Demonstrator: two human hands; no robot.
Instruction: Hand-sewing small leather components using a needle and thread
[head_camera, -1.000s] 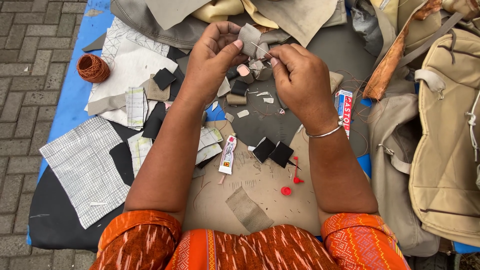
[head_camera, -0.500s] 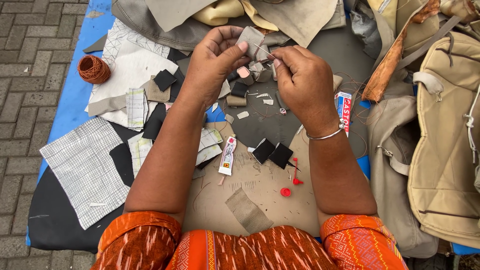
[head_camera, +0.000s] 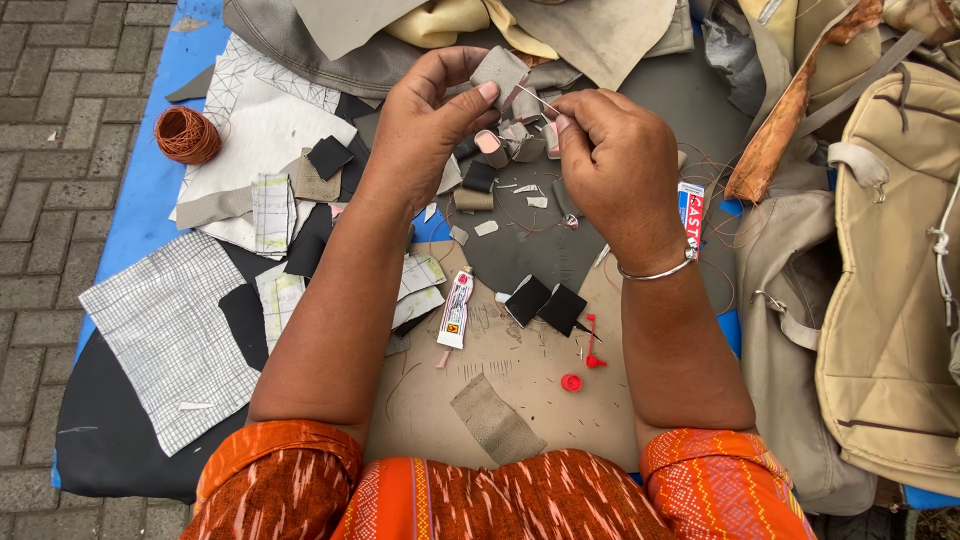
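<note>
My left hand (head_camera: 430, 125) pinching a grey fabric scrap (head_camera: 498, 70), right hand (head_camera: 615, 165) gripping a thin needle (head_camera: 535, 98), white-and-red glue tube (head_camera: 456, 310) nearer, just left of centre

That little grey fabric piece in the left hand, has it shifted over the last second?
Barely: the grey fabric piece in the left hand stays just above the black squares, about as far as before.

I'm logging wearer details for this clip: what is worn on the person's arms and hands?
Both arms are bare below short orange patterned sleeves. The right wrist carries a thin silver bangle. The left hand and right hand wear no gloves; no rings are visible.
</note>
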